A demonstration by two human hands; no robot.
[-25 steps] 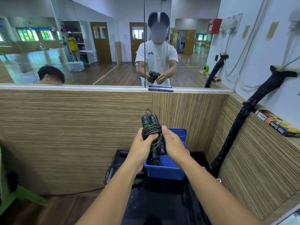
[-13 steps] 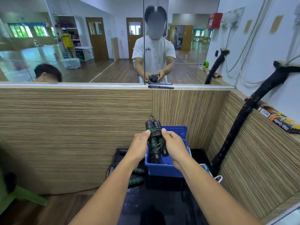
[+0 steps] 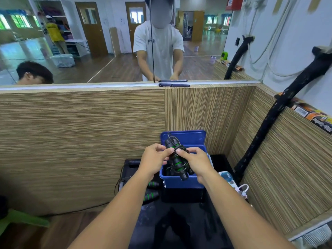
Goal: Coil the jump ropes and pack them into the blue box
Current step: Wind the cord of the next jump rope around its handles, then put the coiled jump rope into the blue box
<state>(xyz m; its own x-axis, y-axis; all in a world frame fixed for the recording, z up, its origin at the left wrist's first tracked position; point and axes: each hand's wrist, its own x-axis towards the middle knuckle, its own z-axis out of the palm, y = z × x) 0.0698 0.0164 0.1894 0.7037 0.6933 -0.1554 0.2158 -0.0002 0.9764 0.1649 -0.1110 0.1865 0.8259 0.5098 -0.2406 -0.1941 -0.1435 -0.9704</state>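
Rope bundle (image 3: 177, 161) hovering over blue box (image 3: 181, 183)
Left hand (image 3: 153, 159) and right hand (image 3: 195, 162) are pinching the coiled jump rope from either side, fingertips clamped on its cord; it is tilting, lower end over the box's near rim.

Your jump rope (image 3: 177, 163) is black, with bright green bands on the handles. The box (image 3: 181, 182) is plain blue. The panel (image 3: 80, 141) behind it shows fine brown and beige stripes.

No legible text, even on the orange box (image 3: 309, 115)
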